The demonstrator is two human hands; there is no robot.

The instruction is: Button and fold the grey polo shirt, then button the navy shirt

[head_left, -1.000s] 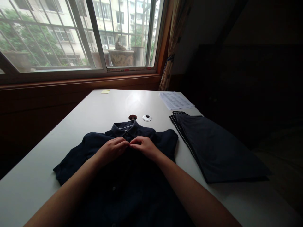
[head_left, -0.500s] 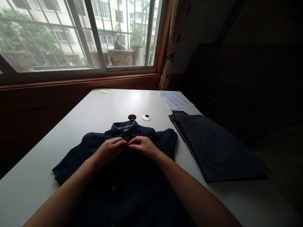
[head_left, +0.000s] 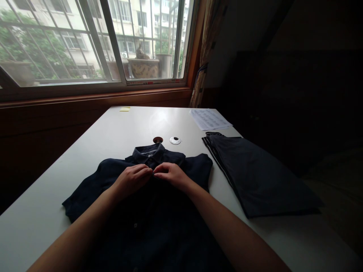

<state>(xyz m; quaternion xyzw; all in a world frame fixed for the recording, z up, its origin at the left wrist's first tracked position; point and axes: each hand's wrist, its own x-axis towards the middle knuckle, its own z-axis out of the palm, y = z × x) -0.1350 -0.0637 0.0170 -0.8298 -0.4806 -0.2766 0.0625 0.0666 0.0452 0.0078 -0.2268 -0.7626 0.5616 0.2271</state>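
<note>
Your left hand [head_left: 133,178] and right hand [head_left: 171,174] have hardly moved: both are closed, pinching the dark shirt [head_left: 170,230] below its collar [head_left: 149,153]. It lies on the white table [head_left: 93,139]; your work stays at one place.

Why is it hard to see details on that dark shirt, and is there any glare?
Head view: light seems to come from the window, with glare on the white table; the dark shirt sinks into shadow in front, hiding detail, though a button shows; the upper right is nearly black.
</note>
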